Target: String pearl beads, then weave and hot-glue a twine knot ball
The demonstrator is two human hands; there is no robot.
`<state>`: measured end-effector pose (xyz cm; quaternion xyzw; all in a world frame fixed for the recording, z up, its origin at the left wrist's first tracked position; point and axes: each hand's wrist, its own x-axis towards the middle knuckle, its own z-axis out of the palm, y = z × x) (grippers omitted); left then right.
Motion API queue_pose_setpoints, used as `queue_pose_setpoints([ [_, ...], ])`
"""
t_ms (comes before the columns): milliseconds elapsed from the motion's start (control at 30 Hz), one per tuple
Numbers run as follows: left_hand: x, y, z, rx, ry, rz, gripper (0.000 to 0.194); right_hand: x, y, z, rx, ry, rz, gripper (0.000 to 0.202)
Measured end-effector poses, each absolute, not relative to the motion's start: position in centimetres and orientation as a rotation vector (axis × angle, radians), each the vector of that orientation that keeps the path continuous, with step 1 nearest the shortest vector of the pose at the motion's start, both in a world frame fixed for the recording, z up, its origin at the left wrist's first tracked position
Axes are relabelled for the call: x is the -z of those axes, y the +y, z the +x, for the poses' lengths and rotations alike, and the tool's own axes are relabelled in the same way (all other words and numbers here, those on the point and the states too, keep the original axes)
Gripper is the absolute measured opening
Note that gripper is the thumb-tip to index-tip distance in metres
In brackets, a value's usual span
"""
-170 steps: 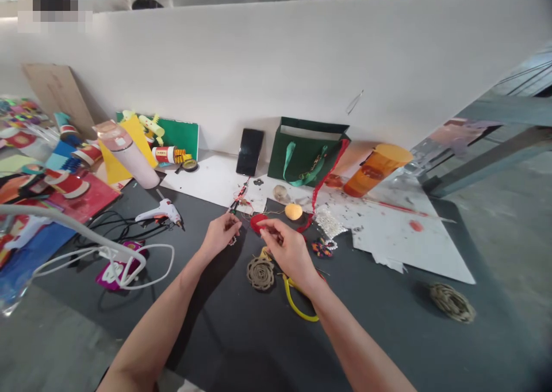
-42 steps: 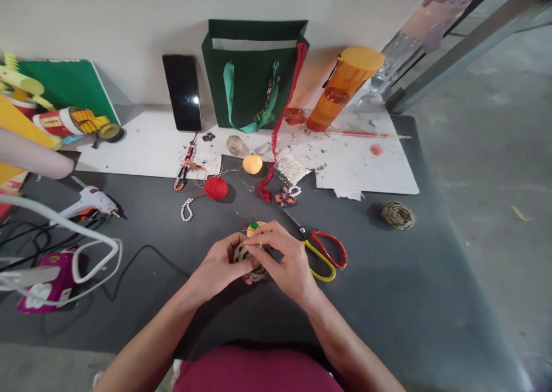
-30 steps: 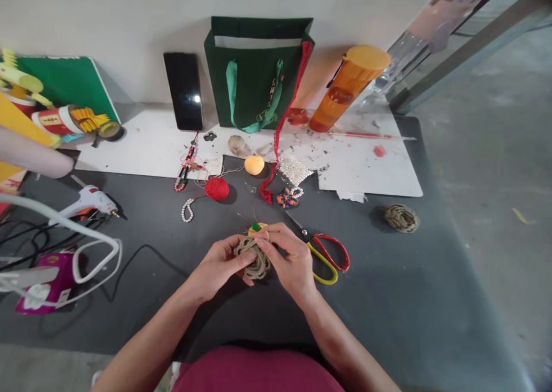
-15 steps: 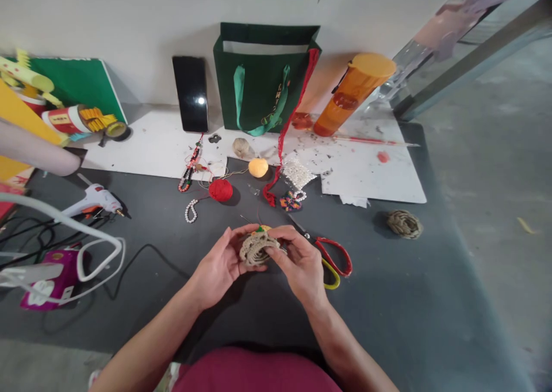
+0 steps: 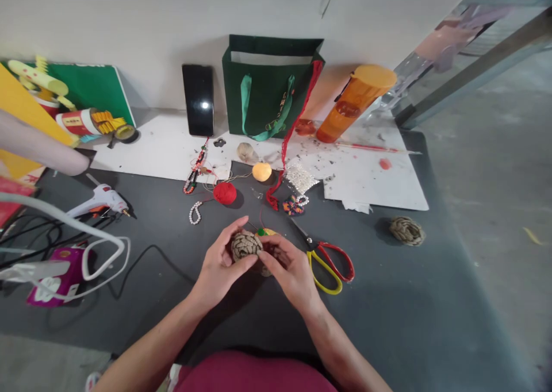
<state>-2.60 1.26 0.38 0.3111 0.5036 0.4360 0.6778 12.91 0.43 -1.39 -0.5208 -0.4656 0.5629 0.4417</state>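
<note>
Between my hands is a greyish-tan crocheted rosette, its coiled layers facing up. My left hand closes on its left side, thumb along the lower edge. From the right, my right hand pinches its edge with thumb and fingertips; part of the piece shows below those fingers. Just beyond the hands lies something small, green and yellow, partly covered by my fingers. Scissors with one red and one yellow handle rest beside my right hand. A similar rosette sits farther right on the table.
Behind the hands are a red yarn ball, a yellow ball, a beaded loop and a pearl-like square. A green paper bag, phone and orange bottle stand behind. A glue gun and cables lie left.
The crocheted piece has turned in my hands, so its coiled rosette face now shows upward. My right fingers have shifted off the scissors' side, and more of the yellow handle shows.
</note>
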Motion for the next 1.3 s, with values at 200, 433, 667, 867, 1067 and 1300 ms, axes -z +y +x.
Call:
queue_pose_setpoints([
  [200,-0.5,1.8,-3.1,-0.808,0.977,0.6,0.049,1.5,0.7,13.1,-1.458,-1.033,-1.261,0.017],
  [433,-0.4,1.9,-3.0,-0.795,1.093,0.561,0.04,1.2,0.5,12.9,-1.393,-1.119,-1.315,0.022],
  [667,-0.5,2.2,-3.2,-0.832,1.033,0.505,0.044,1.7,0.2,12.5,-1.307,-1.155,-1.307,0.024],
  [867,-0.4,2.0,-2.9,-0.888,1.1,0.627,0.041,1.8,-0.2,12.1,-1.104,-1.376,-1.368,0.031],
  [1067,-0.7,1.6,-2.8,-0.803,1.156,0.841,0.046,2.1,0.0,12.0,-1.063,-1.385,-1.454,0.029],
  [1300,-0.5,1.5,-3.1,-0.743,1.212,1.033,0.04,0.6,0.4,12.1,-0.787,-1.642,-1.426,0.031],
])
